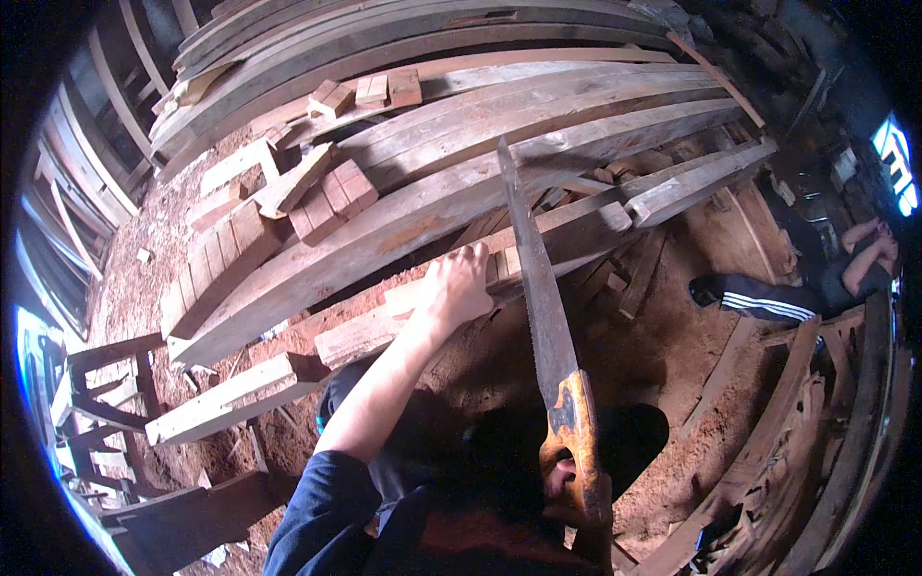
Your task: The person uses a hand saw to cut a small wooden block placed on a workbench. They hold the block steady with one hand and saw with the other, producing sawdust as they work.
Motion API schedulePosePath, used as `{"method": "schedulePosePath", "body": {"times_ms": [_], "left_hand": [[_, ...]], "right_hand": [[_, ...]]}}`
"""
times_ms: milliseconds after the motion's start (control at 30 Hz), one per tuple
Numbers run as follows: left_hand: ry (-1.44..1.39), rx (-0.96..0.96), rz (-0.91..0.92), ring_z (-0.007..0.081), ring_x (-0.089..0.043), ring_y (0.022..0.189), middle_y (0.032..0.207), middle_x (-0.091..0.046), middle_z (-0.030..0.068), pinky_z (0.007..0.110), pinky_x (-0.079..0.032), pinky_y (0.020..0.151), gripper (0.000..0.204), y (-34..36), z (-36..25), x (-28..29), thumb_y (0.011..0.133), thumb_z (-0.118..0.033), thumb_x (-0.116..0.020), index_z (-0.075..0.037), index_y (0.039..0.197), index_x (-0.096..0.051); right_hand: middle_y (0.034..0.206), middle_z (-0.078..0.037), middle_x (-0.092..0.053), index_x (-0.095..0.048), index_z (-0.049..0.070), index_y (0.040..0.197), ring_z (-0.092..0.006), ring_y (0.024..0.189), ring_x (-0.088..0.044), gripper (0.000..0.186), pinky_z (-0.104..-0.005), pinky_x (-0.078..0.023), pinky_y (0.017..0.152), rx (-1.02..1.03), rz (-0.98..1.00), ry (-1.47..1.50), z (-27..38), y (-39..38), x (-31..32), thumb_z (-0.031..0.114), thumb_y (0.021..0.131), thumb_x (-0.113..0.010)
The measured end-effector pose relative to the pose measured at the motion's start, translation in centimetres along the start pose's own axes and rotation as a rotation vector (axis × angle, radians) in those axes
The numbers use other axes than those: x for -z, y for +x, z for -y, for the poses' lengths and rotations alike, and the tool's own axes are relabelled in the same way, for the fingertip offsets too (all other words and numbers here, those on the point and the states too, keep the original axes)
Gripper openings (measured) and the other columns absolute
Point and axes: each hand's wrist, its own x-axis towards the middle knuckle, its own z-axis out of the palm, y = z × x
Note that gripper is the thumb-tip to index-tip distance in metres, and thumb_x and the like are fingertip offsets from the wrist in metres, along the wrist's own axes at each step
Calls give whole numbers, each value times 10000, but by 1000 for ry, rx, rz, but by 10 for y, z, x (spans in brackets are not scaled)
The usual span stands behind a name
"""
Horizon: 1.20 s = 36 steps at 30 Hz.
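In my right hand (560, 477), low in the view, is the worn orange-and-dark handle of a handsaw (540, 288). Its long toothed blade points away from me and crosses a wooden beam (360, 337); whether the teeth touch the wood I cannot tell. Left of the blade, my left hand (455, 288) lies over the top of this beam, fingers bent round its far side and gripping it. A lighter cut beam (240, 398) lies beyond the beam's left end. My right forearm is mostly in shadow.
Long thick planks (432, 187) lie across the far side, with short cut blocks (331, 202) piled on them. Sawdust (499, 379) covers the ground. A seated person (845, 283) is at the right, near curved timbers (768, 456). A wooden frame (106, 403) stands at left.
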Motion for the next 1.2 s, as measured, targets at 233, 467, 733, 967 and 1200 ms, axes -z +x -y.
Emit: {"method": "schedulePosePath", "body": {"times_ms": [233,467,733,967,1200], "left_hand": [[-13,-49,-8,379,-673,814,887,-669,235,442,-545,749,770,1,1,7,703,-281,-715,107,1287,-398],[-27,-10,-3,376,-679,769,789,-668,242,434,-560,716,581,6,2,-2,649,-192,-662,84,1140,-517],[-44,-33,3,364,-684,783,793,-670,232,417,-563,706,508,9,4,-1,660,-192,-663,78,1073,-542],[-11,-30,-15,347,-690,734,780,-672,222,420,-568,654,451,12,6,-1,669,-192,-679,61,1023,-559],[52,-95,-11,343,-687,694,766,-670,216,414,-569,644,562,5,6,-17,662,-236,-708,106,1079,-549]], "right_hand": [[793,-29,-608,-614,32,1092,-95,577,-487,348,-240,-401,528,-314,-112,166,-28,8,19,318,892,-607],[755,-11,-587,-595,77,870,-153,657,-564,289,-286,-441,578,364,-258,-331,-50,8,13,299,773,-754],[704,7,-576,-561,92,775,-115,649,-544,216,-286,-448,596,325,-314,-326,-41,13,14,173,780,-761],[717,23,-556,-562,101,864,-106,656,-533,200,-266,-441,614,343,-172,-527,31,133,-47,108,806,-753],[732,-33,-591,-529,89,898,-132,614,-579,343,-282,-473,567,585,-96,-455,-34,43,-32,12,693,-794]]}}
